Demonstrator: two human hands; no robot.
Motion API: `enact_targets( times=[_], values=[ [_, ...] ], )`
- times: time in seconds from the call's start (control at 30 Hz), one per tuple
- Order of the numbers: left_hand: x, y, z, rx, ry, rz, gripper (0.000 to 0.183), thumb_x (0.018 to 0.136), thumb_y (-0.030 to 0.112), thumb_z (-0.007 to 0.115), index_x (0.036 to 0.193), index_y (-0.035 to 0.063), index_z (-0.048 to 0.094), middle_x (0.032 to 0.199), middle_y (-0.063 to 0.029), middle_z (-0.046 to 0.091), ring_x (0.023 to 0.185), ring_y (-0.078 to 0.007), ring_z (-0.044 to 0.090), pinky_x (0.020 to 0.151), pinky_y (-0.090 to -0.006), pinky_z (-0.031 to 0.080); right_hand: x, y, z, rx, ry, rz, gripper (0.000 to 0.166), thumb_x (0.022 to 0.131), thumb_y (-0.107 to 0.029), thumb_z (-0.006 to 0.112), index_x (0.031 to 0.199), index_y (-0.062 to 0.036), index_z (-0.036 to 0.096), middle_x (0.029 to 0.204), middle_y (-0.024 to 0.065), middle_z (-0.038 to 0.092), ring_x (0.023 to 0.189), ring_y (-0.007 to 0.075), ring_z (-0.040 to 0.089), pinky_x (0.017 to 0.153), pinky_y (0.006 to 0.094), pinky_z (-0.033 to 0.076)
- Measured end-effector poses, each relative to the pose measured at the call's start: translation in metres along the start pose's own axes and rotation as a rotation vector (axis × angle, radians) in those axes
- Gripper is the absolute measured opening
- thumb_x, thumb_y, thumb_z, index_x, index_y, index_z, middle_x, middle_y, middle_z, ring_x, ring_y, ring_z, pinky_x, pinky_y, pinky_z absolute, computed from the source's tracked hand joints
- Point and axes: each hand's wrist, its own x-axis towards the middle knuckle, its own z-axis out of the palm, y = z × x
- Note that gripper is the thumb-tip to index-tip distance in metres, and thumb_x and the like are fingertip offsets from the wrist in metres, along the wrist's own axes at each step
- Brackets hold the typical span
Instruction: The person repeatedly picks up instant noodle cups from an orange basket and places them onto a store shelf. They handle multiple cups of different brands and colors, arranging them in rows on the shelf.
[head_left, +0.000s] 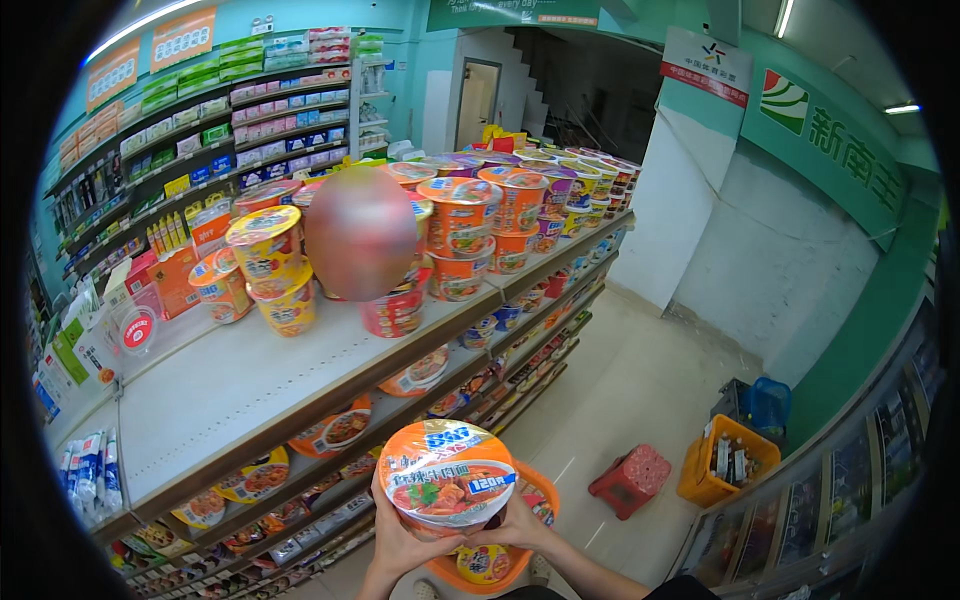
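An orange instant noodle cup (448, 476) with a shiny printed lid is held between both hands, in front of the shelf edge. My left hand (401, 536) grips its left side and my right hand (521, 517) its right side, the thumbs close together below the lid. Beneath the hands, an orange plastic basket (551, 487) holds more noodle cups, partly hidden by the held cup and my hands. Stacked yellow noodle cups (281, 300) and orange noodle cups (459, 274) stand on the shelf top (247, 382). A blurred oval hides part of the stacks.
Lower shelf tiers carry noodle bowls (259, 476). White and blue packets (91, 469) lie at the left. On the floor at the right are a red plastic stool (631, 480) and an orange crate (697, 469) of bottles. A glass-fronted cooler (817, 487) runs along the right.
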Motion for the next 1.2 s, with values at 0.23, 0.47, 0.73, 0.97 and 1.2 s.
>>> enact_targets(
  times=[0.23,0.47,0.73,0.97,1.2],
  values=[
    [0.046,-0.029,0.11,-0.01,-0.046,0.014,0.133,0.05,0.026,0.1,0.15,0.0018,0.015,0.144,-0.0169,0.039,0.132,-0.0249,0.047,0.111,-0.0407,0.04,-0.009,0.005,-0.152,-0.029,-0.165,-0.011,0.122,0.063,-0.011,0.095,0.154,-0.0055,0.014,0.148,0.013,0.039,0.138,0.0225,0.039,0.113,0.0409,0.035],
    [0.112,-0.053,0.196,0.005,-0.092,0.066,0.135,0.048,0.029,0.1,0.151,0.0027,0.016,0.143,-0.014,0.042,0.135,-0.0252,0.043,0.113,-0.0409,0.036,0.001,-0.053,-0.247,0.038,-0.137,-0.024,0.123,0.063,-0.014,0.096,0.153,-0.0037,0.013,0.148,0.0133,0.039,0.138,0.0239,0.04,0.113,0.0403,0.036],
    [0.178,-0.031,0.249,-0.103,-0.082,0.181,0.116,0.062,0.023,0.09,0.153,0.0043,0.02,0.141,-0.0092,0.044,0.132,-0.02,0.044,0.112,-0.0372,0.037,0.026,-0.089,-0.286,-0.036,0.044,-0.345,0.111,0.063,-0.018,0.094,0.148,-0.005,0.023,0.142,0.0125,0.043,0.133,0.0229,0.046,0.11,0.0399,0.04],
    [0.243,-0.026,0.263,-0.046,0.01,0.255,0.097,0.072,0.011,0.076,0.152,0.0021,0.022,0.141,-0.0094,0.044,0.133,-0.0193,0.042,0.113,-0.0358,0.035,0.097,-0.1,-0.318,0.181,-0.032,-0.32,0.098,0.066,-0.011,0.09,0.143,-0.0046,0.031,0.134,0.0108,0.05,0.123,0.0211,0.055,0.102,0.0381,0.049],
    [0.332,-0.02,0.276,0.057,0.326,0.382,0.058,0.105,0.022,0.051,0.152,-0.0016,0.027,0.148,-0.02,0.044,0.135,-0.025,0.046,0.111,-0.0365,0.038,0.165,-0.094,-0.376,0.175,-0.053,-0.363,0.096,0.067,-0.01,0.089,0.143,-0.0045,0.031,0.133,0.0111,0.051,0.12,0.0205,0.056,0.1,0.0371,0.05]
  ],
)
